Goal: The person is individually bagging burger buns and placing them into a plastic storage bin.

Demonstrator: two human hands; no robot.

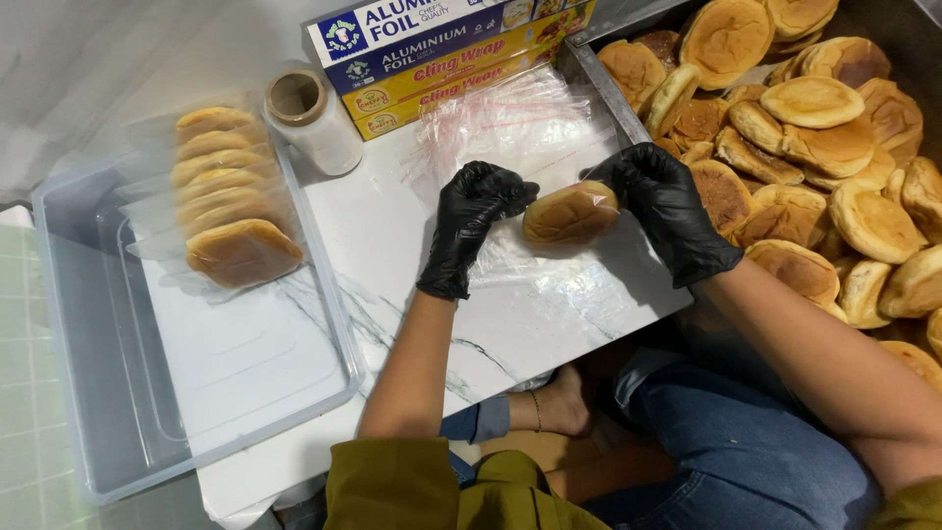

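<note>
The left hand and right hand (both black-gloved) pinch opposite ends of a bun held over a clear plastic bag on the marble table. Bare tabletop lies toward the near edge. The metal tray of buns borders the right; a clear bin of wrapped buns sits left.

Left hand: black-gloved, fingers curled inward, grip closed toward the right.
Right hand: black-gloved, fingers pinched, opposite the left grip.
Forearms: bare.
</note>
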